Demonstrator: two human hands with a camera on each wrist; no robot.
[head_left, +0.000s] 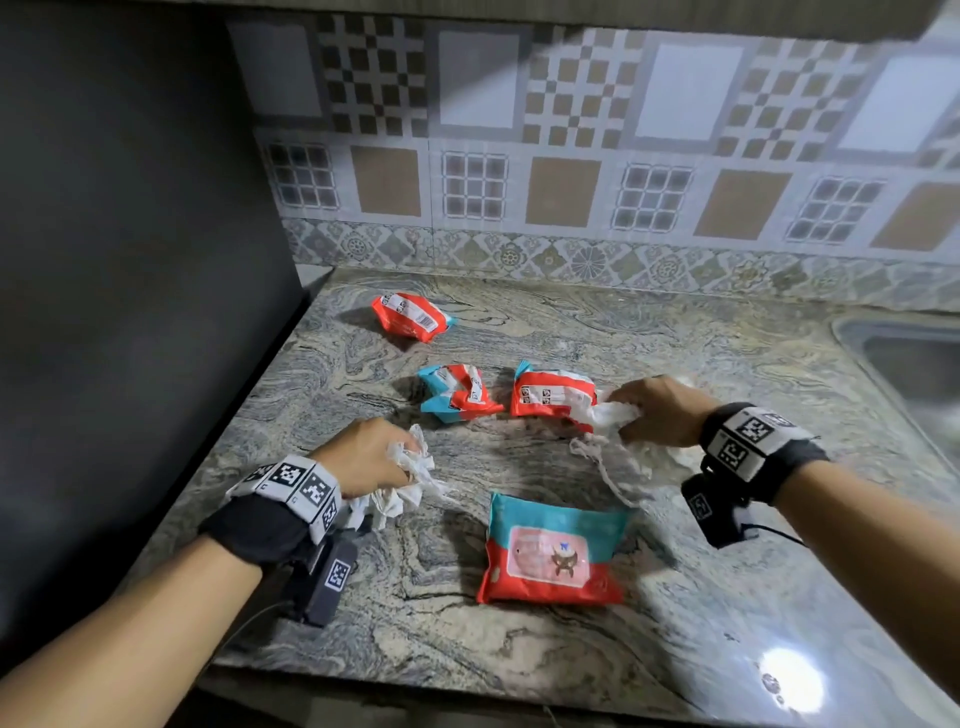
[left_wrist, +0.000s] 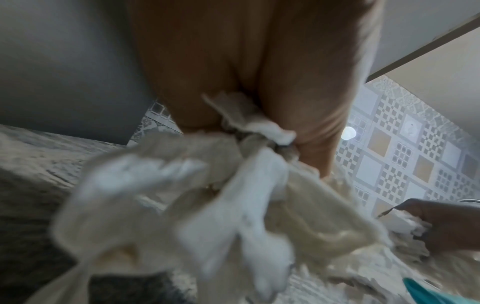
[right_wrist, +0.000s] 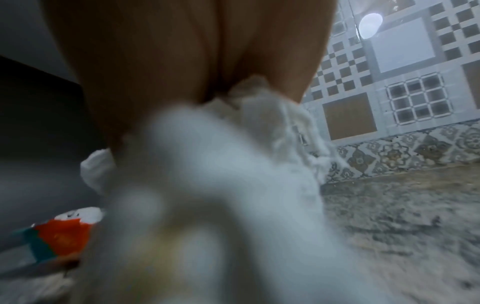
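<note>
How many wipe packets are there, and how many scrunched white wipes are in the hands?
Red-and-teal wipe packets: 4
Scrunched white wipes: 2, one gripped by the left hand, one by the right hand
Total: 6

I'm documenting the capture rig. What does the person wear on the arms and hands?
Both forearms are bare, no sleeves or gloves. Behind the left hand and right hand sits a black wristband ringed by a white strip of black square code markers. Under each wrist hangs a small black camera box with a code sticker and thin black cable.
</note>
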